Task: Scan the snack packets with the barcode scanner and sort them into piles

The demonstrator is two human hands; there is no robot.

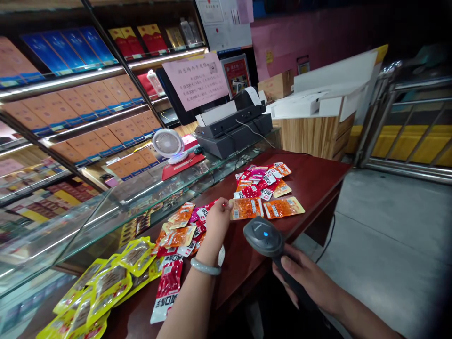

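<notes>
- Left hand [219, 212]: fingers curled together, touching left edge of orange packet [246, 208]; cannot tell if they pinch it
- Right hand [312, 275]: fingers wrapped round handle of scanner [263, 238], blue light on top, head just in front of orange packet
- Orange packet lies on dark red table [314, 165], flat, at near edge of far pile [259, 181]
- Second packet [284, 207], also orange, just right of it
- Bracelet [205, 267], pale, on left wrist
- Near pile [181, 233], red and orange packets, left of left hand
- Long red packet [167, 287] beside left forearm
- Yellow packets [109, 285] heaped farther left
- Glass counter [136, 200] runs along table's far side
- Fan [168, 142], white, on counter
- Register [229, 134] right of fan, pink sign [196, 82] above
- Boxes [92, 101] line shelves at left
- Metal railing [409, 127] far right
</notes>
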